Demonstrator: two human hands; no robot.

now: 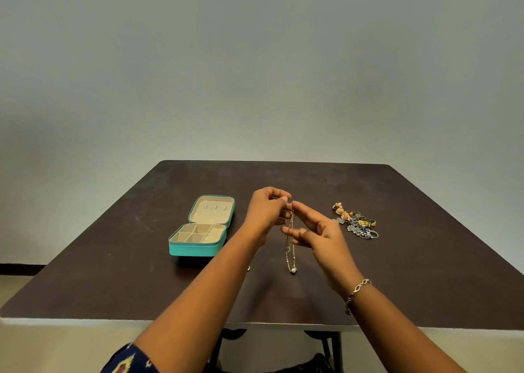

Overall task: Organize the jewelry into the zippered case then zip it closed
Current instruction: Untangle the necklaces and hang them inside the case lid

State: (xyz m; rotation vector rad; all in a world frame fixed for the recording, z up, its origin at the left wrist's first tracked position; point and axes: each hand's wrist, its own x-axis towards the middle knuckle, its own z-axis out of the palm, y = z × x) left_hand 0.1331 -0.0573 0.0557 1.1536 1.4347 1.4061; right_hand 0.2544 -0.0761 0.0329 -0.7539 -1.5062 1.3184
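Left hand: we see the left hand [266,211] raised over the middle of the dark brown table [397,259], with its fingers [279,199] curled and pinching the top of a thin gold chain necklace [289,248].
Right hand: the right hand [320,231] meets it from the other side. Its fingers are spread and nearly straight, and the forefinger tip [295,204] is at the chain's top. We cannot tell whether it grips.
Necklace: it hangs straight down between the two hands, and its pale round bead [293,270] is at the bottom. We cannot tell whether the bead touches the table.
Case: the teal zippered jewelry case [195,250] lies open on the table, left of the hands. Its lid [212,208] is tipped back, and we see beige divided compartments inside.
Other jewelry: a heap of mixed gold and silver jewelry [355,222] sits on the table to the right, apart from the hands.
Wrist: we note a silver link bracelet [357,290] on the right wrist.
Sleeve: a patterned dark blue sleeve [127,358] shows on the left arm.
Backdrop: a pale grey wall [255,60] stands behind the table.
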